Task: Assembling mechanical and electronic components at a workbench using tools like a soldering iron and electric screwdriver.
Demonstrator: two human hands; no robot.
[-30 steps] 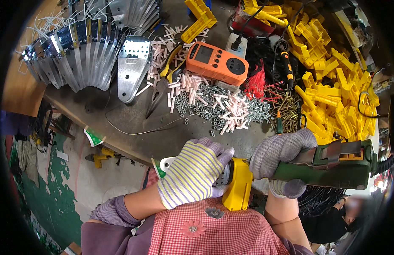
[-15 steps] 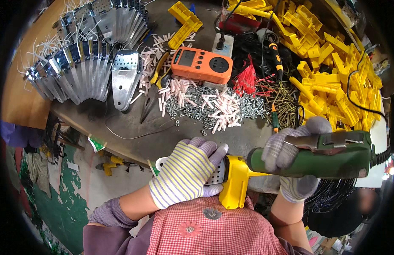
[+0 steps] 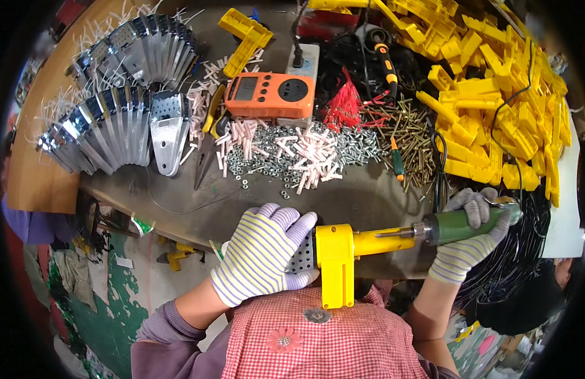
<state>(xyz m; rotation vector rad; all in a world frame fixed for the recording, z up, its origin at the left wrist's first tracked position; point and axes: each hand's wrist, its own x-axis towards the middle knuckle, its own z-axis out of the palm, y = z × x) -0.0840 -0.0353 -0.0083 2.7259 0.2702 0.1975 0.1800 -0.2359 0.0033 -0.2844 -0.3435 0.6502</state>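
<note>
left hand [image 3: 262,251] clamps perforated metal plate [image 3: 303,256] w/ yellow bracket [image 3: 335,258] at bench edge; right hand [image 3: 470,235] grips green driver [image 3: 464,224]. keep bit square to bracket, plate pinned flat, steady push.

The left hand [image 3: 262,252] covered most of the perforated metal plate [image 3: 303,258]; the right hand [image 3: 470,235] hid the green power tool's [image 3: 459,224] grip; the tool's bit vanished inside the yellow bracket [image 3: 343,252]; the yellow heap [image 3: 494,82] ran beyond the top edge.

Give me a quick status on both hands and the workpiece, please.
Left hand gripping perforated metal plate with yellow bracket. Right hand gripping green power screwdriver, bit at the bracket. Nothing blocking.
</note>
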